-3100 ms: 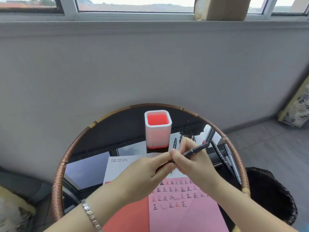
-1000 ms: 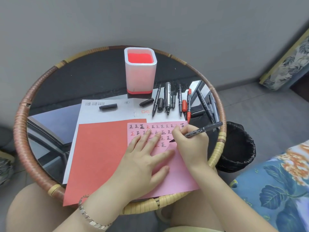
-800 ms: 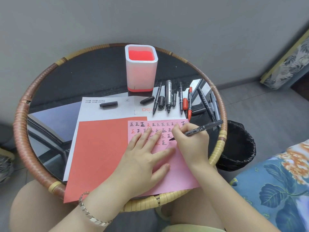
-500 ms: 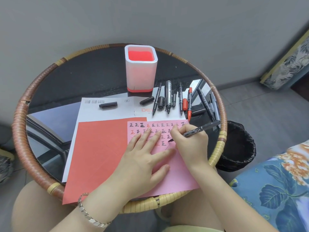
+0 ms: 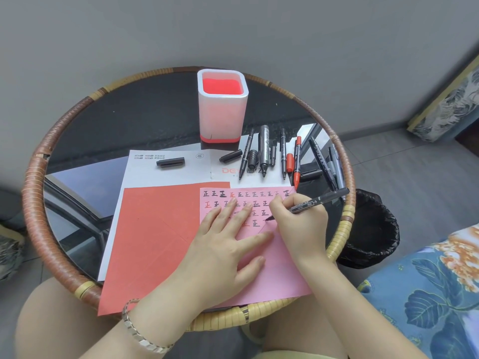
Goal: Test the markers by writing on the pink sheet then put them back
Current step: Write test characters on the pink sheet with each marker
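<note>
I am gripping a black marker in my right hand, writing on the pink sheet at the tabletop's near edge. My left hand is pressing it flat. Next, I judge, comes recapping.

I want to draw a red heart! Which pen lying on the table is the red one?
The red marker, uncapped, in the row beside the white holder; its red cap lies next to it. The other markers are black or grey.
</note>
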Available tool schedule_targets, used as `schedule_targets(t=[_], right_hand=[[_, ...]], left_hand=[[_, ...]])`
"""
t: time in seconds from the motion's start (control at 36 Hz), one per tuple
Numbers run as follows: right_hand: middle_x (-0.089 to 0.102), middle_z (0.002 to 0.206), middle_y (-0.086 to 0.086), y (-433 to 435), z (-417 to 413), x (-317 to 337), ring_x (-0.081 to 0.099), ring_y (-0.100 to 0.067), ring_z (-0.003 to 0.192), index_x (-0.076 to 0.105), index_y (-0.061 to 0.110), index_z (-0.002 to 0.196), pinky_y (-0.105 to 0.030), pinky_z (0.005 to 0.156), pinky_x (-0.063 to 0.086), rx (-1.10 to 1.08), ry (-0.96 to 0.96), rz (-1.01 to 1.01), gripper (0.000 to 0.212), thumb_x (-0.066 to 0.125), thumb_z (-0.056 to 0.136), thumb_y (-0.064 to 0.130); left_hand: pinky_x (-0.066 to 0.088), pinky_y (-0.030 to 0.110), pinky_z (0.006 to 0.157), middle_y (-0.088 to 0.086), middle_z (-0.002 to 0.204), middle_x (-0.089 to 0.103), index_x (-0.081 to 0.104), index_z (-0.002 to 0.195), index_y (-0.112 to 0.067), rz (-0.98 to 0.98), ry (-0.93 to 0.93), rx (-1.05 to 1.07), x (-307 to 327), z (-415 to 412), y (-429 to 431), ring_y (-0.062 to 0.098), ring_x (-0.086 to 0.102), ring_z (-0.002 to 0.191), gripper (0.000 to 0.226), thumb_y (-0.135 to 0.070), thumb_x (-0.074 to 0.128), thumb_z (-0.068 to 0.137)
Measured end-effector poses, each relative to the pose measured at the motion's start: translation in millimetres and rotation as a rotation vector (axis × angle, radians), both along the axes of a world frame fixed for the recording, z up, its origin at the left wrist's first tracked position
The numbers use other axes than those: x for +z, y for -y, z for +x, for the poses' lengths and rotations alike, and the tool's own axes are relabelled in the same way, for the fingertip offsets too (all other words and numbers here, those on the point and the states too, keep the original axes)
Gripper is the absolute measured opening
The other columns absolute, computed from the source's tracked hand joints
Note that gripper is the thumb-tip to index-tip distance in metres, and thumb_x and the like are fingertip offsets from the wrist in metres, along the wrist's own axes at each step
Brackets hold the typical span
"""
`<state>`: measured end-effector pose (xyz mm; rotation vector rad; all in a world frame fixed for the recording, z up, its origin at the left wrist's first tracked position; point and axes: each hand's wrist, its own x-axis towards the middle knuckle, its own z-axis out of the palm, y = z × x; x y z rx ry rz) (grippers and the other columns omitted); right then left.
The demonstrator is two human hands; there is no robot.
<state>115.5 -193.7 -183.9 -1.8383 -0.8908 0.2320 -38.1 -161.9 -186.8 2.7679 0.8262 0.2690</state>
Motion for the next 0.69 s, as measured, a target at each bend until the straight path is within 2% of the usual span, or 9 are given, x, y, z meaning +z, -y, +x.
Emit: schedule_targets(t=[0.17, 0.25, 0.39, 0.58, 0.69], right_hand=[[0.046, 0.033, 0.01, 0.4, -1.2, 0.1, 0.041, -0.008, 0.043, 0.04, 0.021, 0.035, -0.014, 0.05, 0.032, 0.018, 0.031, 0.007, 0.046, 0.062, 0.071, 0.005], [0.043, 0.031, 0.006, 0.5, -2.1, 1.5, 0.04, -0.01, 0.044, 0.044, 0.01, 0.037, -0.013, 0.049, 0.032, 0.013, 0.011, 0.003, 0.037, 0.062, 0.068, 0.002], [0.039, 0.034, 0.003, 0.0, -3.2, 4.4, 0.039, -0.01, 0.045, 0.047, -0.001, 0.041, -0.013, 0.048, 0.032, -0.008, 0.016, -0.005, 0.03, 0.061, 0.068, 0.0], [0.041, 0.037, 0.003, 1.0, -3.6, 4.0, 0.04, -0.011, 0.047, 0.046, 0.007, 0.04, -0.018, 0.051, 0.032, 0.001, 0.016, -0.017, 0.033, 0.061, 0.069, 0.002], [0.04, 0.033, 0.005, 1.1, -3.5, 6.1, 0.045, -0.004, 0.039, 0.047, 0.007, 0.04, -0.012, 0.048, 0.032, 0.009, -0.023, -0.004, 0.033, 0.061, 0.07, 0.0]], left_hand=[[0.018, 0.042, 0.104, 0.011, 0.136, 0.051, 0.047, 0.127, -0.043, 0.003, -0.005, 0.001, -0.6, -0.3, -0.1, 0.035, 0.04, 0.13, 0.045, -0.05, 0.039, 0.084], [0.018, 0.042, 0.103, 0.011, 0.136, 0.051, 0.051, 0.126, -0.042, 0.005, -0.012, 0.001, -0.2, -0.3, -0.1, 0.035, 0.04, 0.13, 0.044, -0.05, 0.039, 0.084], [0.018, 0.042, 0.103, 0.012, 0.136, 0.051, 0.053, 0.124, -0.042, -0.001, -0.01, 0.003, 0.7, 0.2, 0.0, 0.035, 0.041, 0.13, 0.044, -0.05, 0.039, 0.083], [0.016, 0.042, 0.105, 0.011, 0.137, 0.05, 0.052, 0.125, -0.042, -0.008, -0.011, 0.001, 0.4, -0.6, 0.6, 0.035, 0.039, 0.131, 0.043, -0.05, 0.038, 0.085], [0.017, 0.042, 0.104, 0.011, 0.137, 0.05, 0.053, 0.125, -0.042, -0.008, -0.012, 0.003, 1.0, -0.5, 0.6, 0.035, 0.04, 0.13, 0.043, -0.05, 0.038, 0.084]])
